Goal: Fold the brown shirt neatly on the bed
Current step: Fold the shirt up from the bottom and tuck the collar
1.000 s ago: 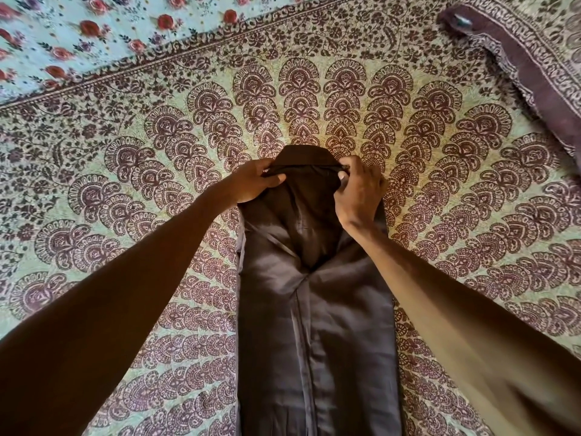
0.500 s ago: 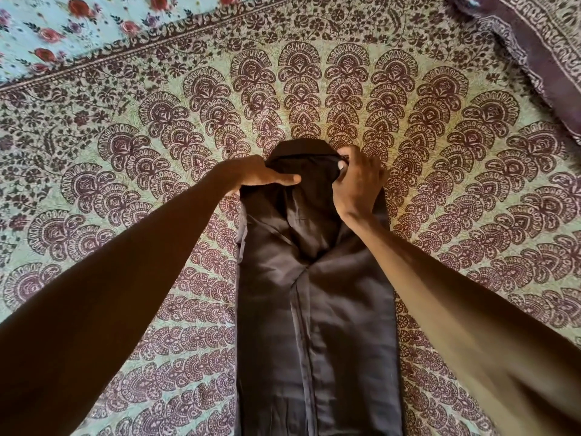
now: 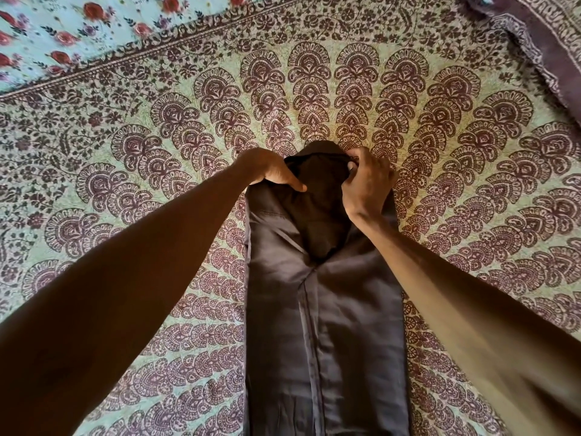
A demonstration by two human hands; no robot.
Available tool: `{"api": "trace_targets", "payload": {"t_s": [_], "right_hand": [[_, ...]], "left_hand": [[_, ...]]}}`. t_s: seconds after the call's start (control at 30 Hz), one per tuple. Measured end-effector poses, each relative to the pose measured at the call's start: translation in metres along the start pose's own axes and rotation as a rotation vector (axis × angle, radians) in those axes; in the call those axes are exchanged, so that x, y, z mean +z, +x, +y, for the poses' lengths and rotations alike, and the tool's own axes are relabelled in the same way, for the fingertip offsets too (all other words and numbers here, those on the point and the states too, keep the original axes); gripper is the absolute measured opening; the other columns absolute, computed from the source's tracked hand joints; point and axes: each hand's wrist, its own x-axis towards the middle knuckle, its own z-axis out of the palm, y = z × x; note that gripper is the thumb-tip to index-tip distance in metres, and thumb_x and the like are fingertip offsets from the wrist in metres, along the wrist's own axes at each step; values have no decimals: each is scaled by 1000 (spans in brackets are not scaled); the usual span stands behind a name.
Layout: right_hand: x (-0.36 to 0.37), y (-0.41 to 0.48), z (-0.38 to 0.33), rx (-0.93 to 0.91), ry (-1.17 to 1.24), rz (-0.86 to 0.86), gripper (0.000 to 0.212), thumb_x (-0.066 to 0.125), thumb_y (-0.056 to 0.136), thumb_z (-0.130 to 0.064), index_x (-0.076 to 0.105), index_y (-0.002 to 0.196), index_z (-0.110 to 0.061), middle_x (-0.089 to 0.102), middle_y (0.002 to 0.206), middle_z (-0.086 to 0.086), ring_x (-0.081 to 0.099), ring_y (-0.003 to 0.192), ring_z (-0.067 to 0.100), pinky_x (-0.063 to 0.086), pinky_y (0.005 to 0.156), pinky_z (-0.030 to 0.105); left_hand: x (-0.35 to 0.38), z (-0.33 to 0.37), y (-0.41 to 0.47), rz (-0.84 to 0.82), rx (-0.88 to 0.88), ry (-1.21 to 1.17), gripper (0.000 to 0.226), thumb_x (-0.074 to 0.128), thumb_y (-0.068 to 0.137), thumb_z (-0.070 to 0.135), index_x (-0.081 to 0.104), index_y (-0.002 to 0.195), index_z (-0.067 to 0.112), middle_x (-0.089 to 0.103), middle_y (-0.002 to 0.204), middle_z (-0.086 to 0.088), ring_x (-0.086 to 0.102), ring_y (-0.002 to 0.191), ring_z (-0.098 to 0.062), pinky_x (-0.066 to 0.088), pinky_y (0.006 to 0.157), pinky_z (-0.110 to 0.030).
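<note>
The brown shirt (image 3: pixel 327 325) lies on the bed as a long narrow strip, its sides folded in to the middle, collar end far from me. My left hand (image 3: pixel 270 169) rests on the shirt's far left shoulder, fingers closed over the fabric and thumb pointing across the collar. My right hand (image 3: pixel 366 184) pinches the right side of the collar, fingers curled into the cloth. The dark neck opening shows between the two hands. The shirt's near end runs out of the frame at the bottom.
A green bedsheet (image 3: pixel 157 152) with maroon peacock-feather print covers the bed. A light floral cloth (image 3: pixel 63 33) lies beyond its border at the top left. A maroon-edged fold of patterned fabric (image 3: pixel 540 42) lies at the top right.
My left thumb has slid down and right across the collar. Both hands stay at the collar and the view has shifted slightly.
</note>
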Motion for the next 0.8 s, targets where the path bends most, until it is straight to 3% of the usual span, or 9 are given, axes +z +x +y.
{"api": "trace_targets", "payload": {"t_s": [0.17, 0.27, 0.33, 0.43, 0.63, 0.7, 0.77, 0.8], "right_hand": [[-3, 0, 0, -9, 3, -10, 19, 51, 96, -14, 59, 111, -22, 69, 104, -1, 52, 110, 27, 28, 99, 45], [-6, 0, -1, -7, -10, -19, 20, 50, 96, -15, 59, 113, -22, 69, 105, 1, 52, 110, 28, 29, 99, 46], [-7, 0, -2, -1, -11, -21, 20, 50, 96, -15, 59, 113, -22, 69, 104, 2, 52, 110, 28, 29, 99, 47], [-7, -1, -3, 3, 1, -18, 19, 50, 96, -15, 59, 112, -22, 69, 103, 2, 51, 110, 28, 28, 99, 46], [-7, -2, -4, 7, 27, 4, 18, 52, 95, -13, 60, 110, -21, 69, 101, 2, 52, 109, 29, 28, 98, 48], [-7, -2, -4, 2, 26, 5, 18, 52, 95, -12, 60, 110, -20, 69, 102, 2, 53, 109, 29, 30, 98, 50], [-7, -1, -3, -1, 15, -6, 19, 52, 95, -13, 59, 111, -21, 69, 103, 2, 52, 109, 29, 30, 97, 48], [-6, -1, -2, -3, 8, -11, 19, 52, 95, -13, 58, 111, -21, 69, 104, 1, 52, 110, 28, 30, 97, 48]], "left_hand": [[-3, -7, -6, -40, 21, -126, 56, 70, 84, 35, 55, 128, 4, 62, 123, -17, 60, 109, -33, 46, 99, -44], [-7, -10, -13, -108, 23, -326, 31, 64, 90, 26, 61, 114, 7, 72, 97, -10, 65, 93, -25, 48, 96, -42], [-8, -13, -14, -133, 53, -447, 20, 61, 92, 16, 63, 110, 8, 73, 94, -9, 66, 99, -26, 48, 97, -45], [-4, -20, -7, -116, 89, -576, 39, 58, 91, 4, 55, 129, 13, 64, 119, -13, 60, 114, -29, 49, 90, -45], [4, -30, 1, -70, 188, -756, 59, 50, 89, -13, 47, 139, 19, 57, 133, -13, 60, 112, -29, 49, 92, -43], [3, -29, -3, -64, 206, -729, 43, 53, 91, -5, 56, 127, 18, 65, 121, -10, 66, 98, -22, 51, 91, -41], [-1, -24, -14, -121, 165, -633, 24, 59, 93, 23, 62, 114, 13, 71, 107, -7, 69, 92, -19, 52, 92, -40], [-4, -21, -17, -154, 134, -583, 39, 59, 89, 42, 63, 113, 11, 71, 107, -8, 69, 96, -20, 52, 93, -41]]}}
